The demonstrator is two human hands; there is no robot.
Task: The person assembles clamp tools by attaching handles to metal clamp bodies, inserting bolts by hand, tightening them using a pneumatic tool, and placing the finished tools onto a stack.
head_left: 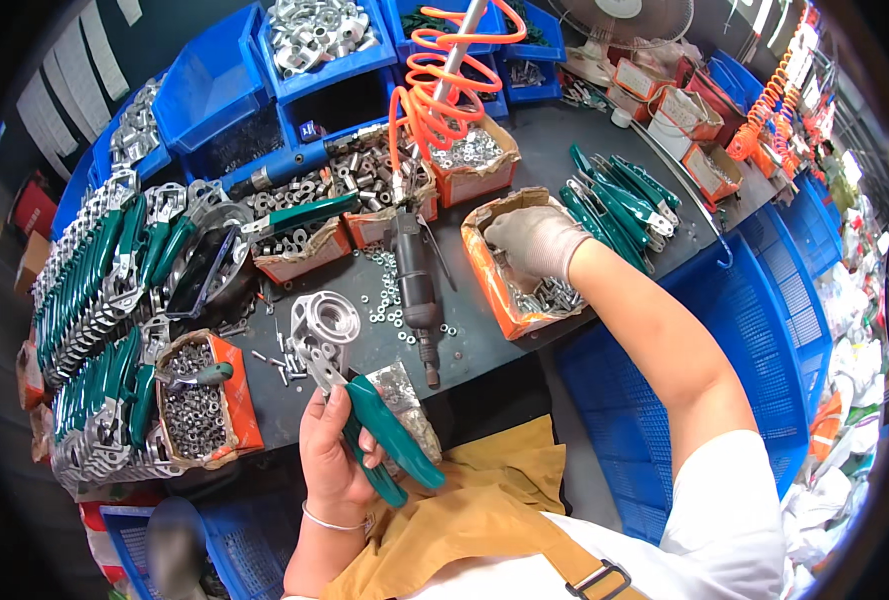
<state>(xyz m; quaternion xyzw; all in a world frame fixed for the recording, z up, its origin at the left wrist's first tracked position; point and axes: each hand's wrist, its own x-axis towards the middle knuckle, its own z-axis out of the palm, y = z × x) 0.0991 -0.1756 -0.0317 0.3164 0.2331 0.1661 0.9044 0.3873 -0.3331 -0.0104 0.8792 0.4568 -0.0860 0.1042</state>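
My left hand (337, 450), bare with a bracelet at the wrist, is closed round green-handled pliers (393, 432). The jaws point up toward a round metal piece (327, 318); I cannot tell whether they touch it. My right hand (537, 243) wears a pale glove and reaches into an orange cardboard box (505, 307) of small metal pins (550, 297). Its fingers are curled down; what they hold, if anything, is hidden. Between the hands a black power driver (418, 285) hangs, bit downward, from an orange coiled hose (435, 95).
Rows of green-handled pliers (105, 260) fill the left side, with more pliers (620, 205) at the right. A box of small nuts (193, 400) stands at the front left. Blue bins (215, 90) line the back; loose nuts (385, 290) lie mid-table. Blue crates (710, 370) are below right.
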